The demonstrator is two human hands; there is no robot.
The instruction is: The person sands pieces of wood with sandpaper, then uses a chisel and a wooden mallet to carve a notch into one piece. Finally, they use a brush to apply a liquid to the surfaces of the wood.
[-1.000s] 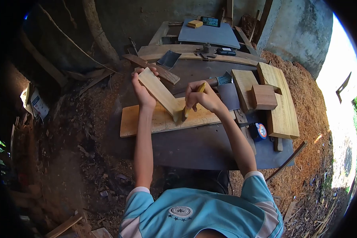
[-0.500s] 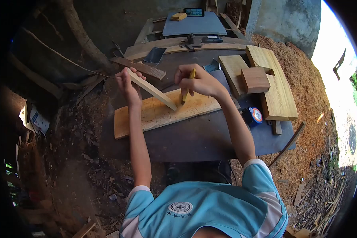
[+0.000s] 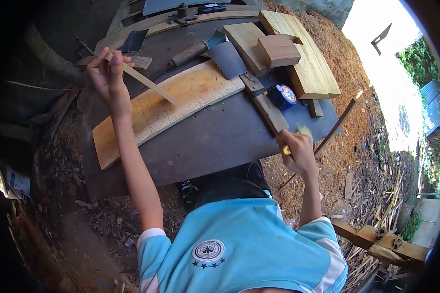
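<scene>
My left hand (image 3: 113, 80) is closed round the upper end of a thin wooden strip (image 3: 151, 85), which slants down over a pale board (image 3: 190, 93) with pencil lines across it. The strip's lower end overlaps the board's middle. At the table's near right edge, my right hand (image 3: 298, 149) grips a small yellow-handled brush (image 3: 304, 132), its pale bristles pointing up and away. A blue tape measure (image 3: 282, 96) lies just beyond that hand, beside a narrow dark wooden bar (image 3: 269, 112).
A sheet of dark sandpaper (image 3: 227, 59) curls over the board's far end, near a wooden-handled tool (image 3: 190, 52). Thick planks (image 3: 313, 73) with a reddish block (image 3: 278, 50) on top lie at the right. A thin stick (image 3: 344, 115) leans by the dark table (image 3: 195, 149).
My right hand has moved from above the board to the near right with the brush. My left hand still holds the strip over the board. The view has turned right and down.
</scene>
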